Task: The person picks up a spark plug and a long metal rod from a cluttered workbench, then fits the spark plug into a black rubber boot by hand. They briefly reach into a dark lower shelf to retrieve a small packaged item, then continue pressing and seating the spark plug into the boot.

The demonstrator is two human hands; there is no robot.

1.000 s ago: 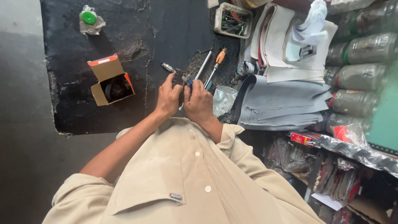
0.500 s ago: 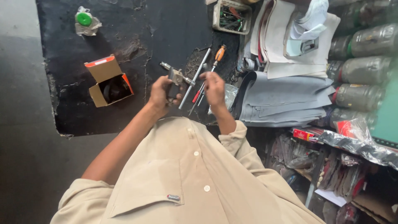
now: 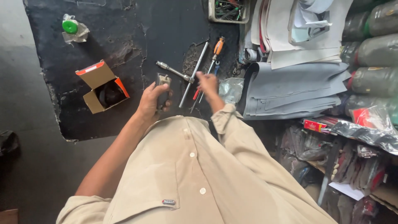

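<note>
My left hand [image 3: 152,99] is closed around a small dark rectangular part [image 3: 162,88] with a metal top end, held just above the black worktop [image 3: 124,37]. My right hand [image 3: 207,83] is further right, its fingers pinched on a metal T-handle wrench [image 3: 188,74] that lies across the worktop. An orange-handled screwdriver [image 3: 218,46] and other thin tools lie just beyond my right hand. My beige shirt fills the bottom of the view.
An open cardboard box [image 3: 96,79] with a dark round part inside sits left of my left hand. A green-capped item in a plastic bag [image 3: 71,27] lies far left. A tray of small tools [image 3: 229,10], stacked grey sheets [image 3: 290,87] and wrapped rolls [image 3: 375,49] crowd the right.
My hands, together over the part a second ago, have moved apart. The left keeps the dark part and has drawn back; the right has gone to the T-handle wrench.
</note>
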